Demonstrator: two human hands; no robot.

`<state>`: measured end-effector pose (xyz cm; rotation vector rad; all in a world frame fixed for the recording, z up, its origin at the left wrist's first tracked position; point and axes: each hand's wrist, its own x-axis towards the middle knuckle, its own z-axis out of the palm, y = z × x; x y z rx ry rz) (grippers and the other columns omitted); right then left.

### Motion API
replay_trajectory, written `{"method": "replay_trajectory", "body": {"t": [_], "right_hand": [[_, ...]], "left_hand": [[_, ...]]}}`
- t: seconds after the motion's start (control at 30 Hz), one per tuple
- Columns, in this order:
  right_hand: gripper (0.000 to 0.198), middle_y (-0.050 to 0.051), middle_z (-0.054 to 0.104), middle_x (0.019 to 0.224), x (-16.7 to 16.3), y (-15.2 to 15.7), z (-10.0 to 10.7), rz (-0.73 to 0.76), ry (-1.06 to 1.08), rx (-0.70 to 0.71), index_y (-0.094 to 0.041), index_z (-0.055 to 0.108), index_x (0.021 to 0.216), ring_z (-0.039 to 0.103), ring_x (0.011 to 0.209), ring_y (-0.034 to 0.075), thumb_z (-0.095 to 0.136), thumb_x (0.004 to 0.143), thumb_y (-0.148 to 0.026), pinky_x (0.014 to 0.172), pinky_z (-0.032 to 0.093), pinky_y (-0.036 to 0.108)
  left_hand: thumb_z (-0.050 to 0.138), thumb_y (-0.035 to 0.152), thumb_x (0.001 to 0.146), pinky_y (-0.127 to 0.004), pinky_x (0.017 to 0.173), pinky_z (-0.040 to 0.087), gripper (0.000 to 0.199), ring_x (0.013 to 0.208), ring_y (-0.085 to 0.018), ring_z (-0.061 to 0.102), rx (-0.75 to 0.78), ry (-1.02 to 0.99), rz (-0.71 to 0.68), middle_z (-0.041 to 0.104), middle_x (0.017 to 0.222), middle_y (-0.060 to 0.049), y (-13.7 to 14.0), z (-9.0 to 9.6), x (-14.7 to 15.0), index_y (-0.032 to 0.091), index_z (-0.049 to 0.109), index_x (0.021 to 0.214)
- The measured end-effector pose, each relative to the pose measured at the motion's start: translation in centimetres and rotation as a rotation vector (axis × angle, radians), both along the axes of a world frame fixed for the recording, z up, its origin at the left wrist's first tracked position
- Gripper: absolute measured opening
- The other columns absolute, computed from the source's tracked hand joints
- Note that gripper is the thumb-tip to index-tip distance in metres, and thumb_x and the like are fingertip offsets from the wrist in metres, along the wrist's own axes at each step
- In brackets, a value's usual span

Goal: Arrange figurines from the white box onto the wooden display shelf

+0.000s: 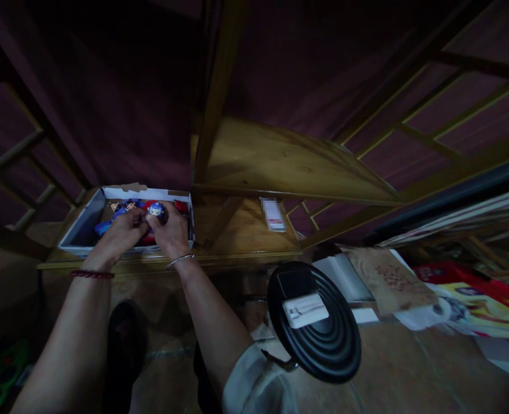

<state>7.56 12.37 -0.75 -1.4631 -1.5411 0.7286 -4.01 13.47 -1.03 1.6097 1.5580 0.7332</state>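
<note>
A small toy figure (155, 210) with a blue-and-white head is held in my right hand (173, 230), between thumb and fingers. Close against its left side, my left hand (125, 233) has its fingers curled and pinched at the toy's edge; its exact hold is partly hidden. Both hands are inside an open, shallow cardboard box (79, 230) with pale edges. Several other blue and red toy figures lie in the box, some with little faces, partly covered by my hands.
The box stands on a wooden ledge (232, 233), where a blurred white card (274, 214) lies farther right. Below is a round black ribbed stool (336, 345) bearing a white packet (306, 310). Papers, a brown bag (387, 279) and red-yellow packaging (482, 305) lie at right.
</note>
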Motion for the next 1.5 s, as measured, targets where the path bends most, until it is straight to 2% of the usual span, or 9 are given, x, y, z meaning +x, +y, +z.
{"method": "replay_trajectory", "body": {"t": [0.17,0.43,0.6,0.7,0.83,1.03,1.2,1.3,1.5], "right_hand": [[0.023,0.000,0.061,0.086,0.4,-0.3,-0.1,0.012,0.018,-0.061,-0.021,0.053,0.095,0.057,0.078,0.013,0.053,0.072,-0.022,0.074,0.045,0.025],[0.022,0.000,0.062,0.084,0.9,-0.6,0.5,0.005,0.076,-0.078,-0.021,0.055,0.093,0.058,0.075,0.013,0.054,0.071,-0.024,0.071,0.045,0.025],[0.025,-0.002,0.062,0.080,1.2,-0.2,-0.1,-0.007,0.325,-0.097,-0.022,0.053,0.095,0.057,0.072,0.013,0.053,0.071,-0.028,0.068,0.046,0.025],[0.031,-0.003,0.062,0.081,1.3,0.1,-0.5,0.029,0.572,-0.142,-0.023,0.052,0.101,0.056,0.071,0.012,0.054,0.071,-0.030,0.065,0.045,0.023],[0.037,-0.002,0.061,0.083,1.4,0.1,-0.6,0.055,0.771,-0.199,-0.023,0.053,0.103,0.055,0.073,0.010,0.059,0.067,-0.032,0.068,0.045,0.022],[0.037,-0.001,0.059,0.092,1.3,0.4,-0.6,0.005,0.933,-0.266,-0.023,0.054,0.099,0.056,0.085,0.012,0.062,0.064,-0.032,0.076,0.046,0.025],[0.037,-0.001,0.059,0.096,1.2,0.7,-1.0,-0.054,0.955,-0.266,-0.024,0.054,0.097,0.057,0.086,0.012,0.062,0.063,-0.034,0.076,0.047,0.025],[0.038,0.000,0.060,0.095,1.2,0.8,-1.1,-0.111,0.941,-0.271,-0.023,0.054,0.097,0.057,0.084,0.012,0.063,0.062,-0.035,0.074,0.047,0.026],[0.037,0.001,0.061,0.092,1.3,0.8,-1.1,-0.151,0.860,-0.258,-0.022,0.055,0.096,0.058,0.078,0.012,0.062,0.063,-0.037,0.067,0.047,0.024]], "left_hand": [[0.052,0.024,0.056,-0.025,0.059,0.045,0.017,0.063,-0.015,0.054,-0.102,-0.240,0.075,0.055,0.063,0.002,-0.4,0.4,0.6,0.017,0.052,0.072],[0.058,0.020,0.055,-0.028,0.059,0.050,0.018,0.063,-0.015,0.056,-0.217,-0.482,0.154,0.056,0.065,0.002,-0.8,1.0,1.3,0.015,0.051,0.070],[0.060,0.013,0.058,-0.030,0.061,0.053,0.018,0.064,-0.013,0.057,-0.281,-0.739,0.153,0.054,0.068,0.002,-0.9,0.8,1.2,0.015,0.051,0.073],[0.060,0.009,0.059,-0.029,0.057,0.053,0.016,0.064,-0.012,0.056,-0.299,-0.815,0.148,0.054,0.070,0.000,-0.9,1.1,1.0,0.013,0.053,0.072],[0.059,0.008,0.063,-0.028,0.059,0.053,0.015,0.068,-0.013,0.056,-0.293,-0.910,0.129,0.055,0.074,-0.002,-1.0,1.5,0.6,0.013,0.057,0.077],[0.057,0.006,0.067,-0.030,0.066,0.052,0.031,0.072,-0.012,0.056,-0.314,-0.958,0.063,0.056,0.083,-0.004,-1.1,1.6,0.4,0.014,0.060,0.096],[0.059,0.006,0.067,-0.032,0.072,0.052,0.031,0.078,-0.013,0.057,-0.322,-0.993,0.040,0.057,0.088,-0.004,-1.1,1.5,0.5,0.014,0.061,0.097],[0.060,0.005,0.066,-0.030,0.071,0.052,0.027,0.075,-0.012,0.058,-0.314,-1.005,0.105,0.057,0.083,-0.003,-0.9,1.5,0.7,0.013,0.062,0.092],[0.064,0.007,0.065,-0.026,0.072,0.052,0.011,0.067,-0.010,0.059,-0.270,-1.057,0.346,0.059,0.068,0.000,-0.1,0.9,0.8,0.011,0.059,0.073]]}}
